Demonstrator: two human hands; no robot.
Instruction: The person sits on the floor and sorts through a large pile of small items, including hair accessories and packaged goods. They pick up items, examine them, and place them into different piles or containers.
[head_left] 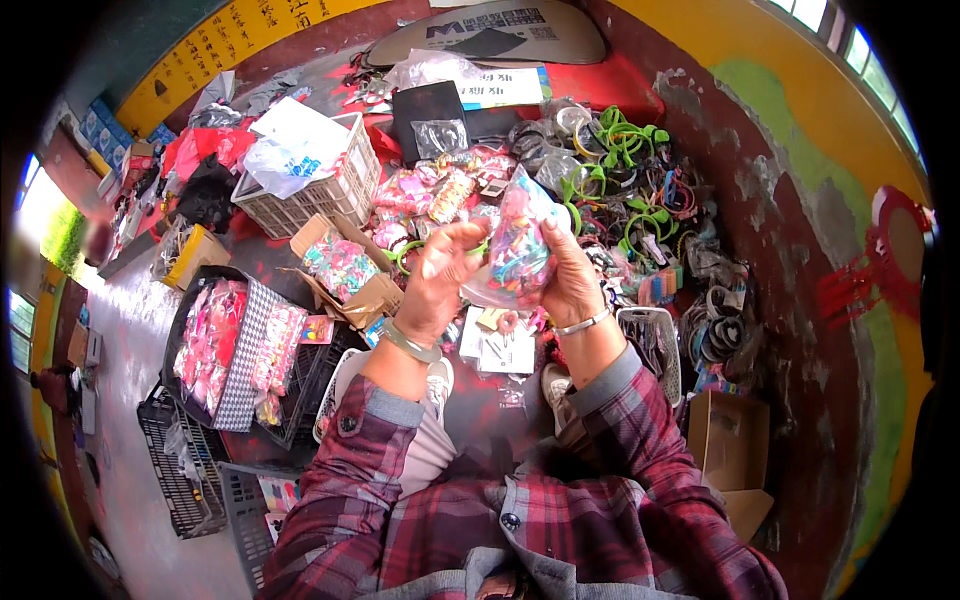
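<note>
A clear plastic bag full of small multicoloured pieces (522, 240) is held up in front of me, its pointed top upward. My right hand (575, 278) grips its right side, thumb at the front. At the bag's left edge is my left hand (443, 275), palm turned toward it and fingers loosely curved and apart. Whether the left fingertips touch the plastic I cannot tell. Below the bag, a white card with small items (497, 342) lies on the floor between my shoes.
Heaped hair bands (640, 190) and packets lie ahead and to the right. A white crate (345, 185) and an open cardboard box (340, 265) stand ahead left. A checked box of pink packets (212, 345) is at left, an open carton (728, 440) by the right wall.
</note>
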